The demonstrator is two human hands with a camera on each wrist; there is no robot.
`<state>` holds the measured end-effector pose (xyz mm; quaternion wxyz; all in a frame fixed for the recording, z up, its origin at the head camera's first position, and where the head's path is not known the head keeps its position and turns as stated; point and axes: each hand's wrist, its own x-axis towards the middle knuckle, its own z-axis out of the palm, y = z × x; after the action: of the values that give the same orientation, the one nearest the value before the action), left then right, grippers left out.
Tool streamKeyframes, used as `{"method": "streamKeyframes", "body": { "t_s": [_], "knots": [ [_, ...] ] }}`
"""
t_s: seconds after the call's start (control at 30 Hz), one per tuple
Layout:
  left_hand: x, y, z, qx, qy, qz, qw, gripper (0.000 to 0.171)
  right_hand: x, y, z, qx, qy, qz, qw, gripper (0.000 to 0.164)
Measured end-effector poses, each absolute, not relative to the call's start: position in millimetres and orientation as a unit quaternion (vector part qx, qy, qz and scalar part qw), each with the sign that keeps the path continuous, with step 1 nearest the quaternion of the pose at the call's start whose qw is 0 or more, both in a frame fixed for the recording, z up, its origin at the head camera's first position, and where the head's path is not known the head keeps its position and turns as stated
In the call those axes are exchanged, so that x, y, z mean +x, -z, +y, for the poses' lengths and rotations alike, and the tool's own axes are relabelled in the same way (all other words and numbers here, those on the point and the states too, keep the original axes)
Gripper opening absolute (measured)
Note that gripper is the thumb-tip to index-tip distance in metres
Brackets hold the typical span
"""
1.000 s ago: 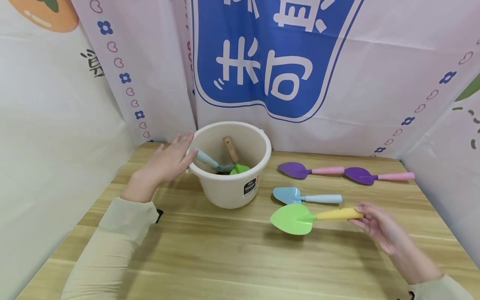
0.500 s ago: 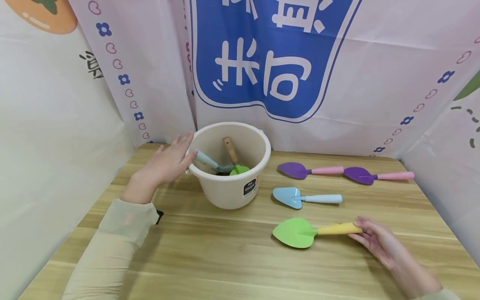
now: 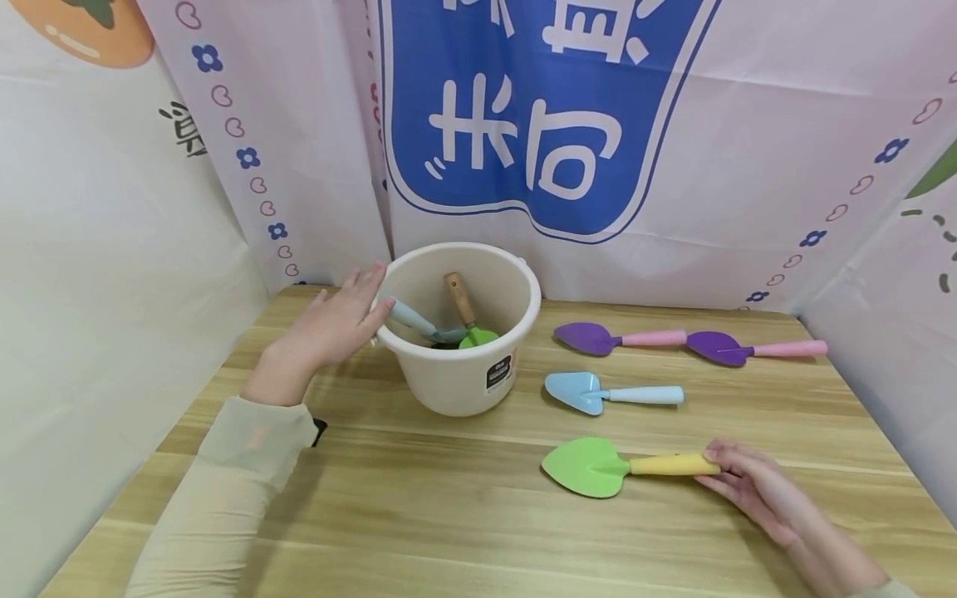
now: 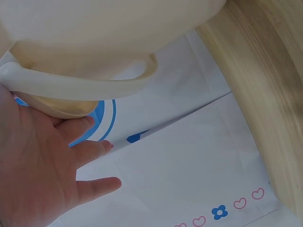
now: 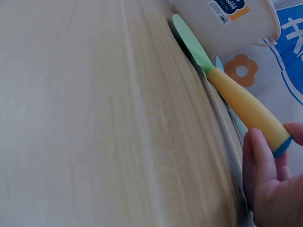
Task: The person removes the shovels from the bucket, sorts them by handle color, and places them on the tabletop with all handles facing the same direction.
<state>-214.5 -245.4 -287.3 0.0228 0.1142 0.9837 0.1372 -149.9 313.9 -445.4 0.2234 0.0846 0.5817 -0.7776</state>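
Note:
My right hand (image 3: 758, 490) pinches the end of the yellow handle of a green garden trowel (image 3: 586, 468), whose blade points left, low at the table. In the right wrist view the thumb and fingers meet around the handle (image 5: 246, 106) near its blue end. My left hand (image 3: 329, 324) rests against the left rim of a cream bucket (image 3: 456, 386), fingers straight and spread. The left wrist view shows the palm and fingers (image 4: 99, 184) beside the bucket's handle (image 4: 94, 87). Inside the bucket lie a light blue trowel (image 3: 411, 317) and a green trowel with a wooden handle (image 3: 458, 297).
Right of the bucket lies a light blue trowel (image 3: 583, 392) on the wooden table (image 3: 419, 523). Behind it, two purple trowels with pink handles, one left (image 3: 586, 339) and one right (image 3: 718, 348), lie in a row. A printed cloth (image 3: 695, 232) hangs at the back.
My right hand has brought the green trowel with the yellow handle toward me and down, away from the light blue trowel. The left hand and bucket have stayed in place.

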Motion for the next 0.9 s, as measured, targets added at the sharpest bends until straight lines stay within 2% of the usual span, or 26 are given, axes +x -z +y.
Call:
{"method": "streamKeyframes", "body": {
  "t_s": [0.17, 0.4, 0.9],
  "knots": [
    [-214.3, 287.8, -245.6, 0.112, -0.139, 0.984, 0.023, 0.072, -152.1, 443.8, 324.0, 0.025, 0.755, 0.599, 0.264, 0.019],
    [-214.8, 288.0, -245.1, 0.115, -0.139, 0.983, 0.022, 0.072, -155.2, 443.7, 331.6, -0.037, 0.706, 0.654, 0.269, 0.019],
    [-215.2, 288.9, -246.8, 0.119, -0.140, 0.983, 0.022, 0.072, -163.7, 432.1, 330.6, -0.070, 0.629, 0.717, 0.292, 0.012]
  ]
}}
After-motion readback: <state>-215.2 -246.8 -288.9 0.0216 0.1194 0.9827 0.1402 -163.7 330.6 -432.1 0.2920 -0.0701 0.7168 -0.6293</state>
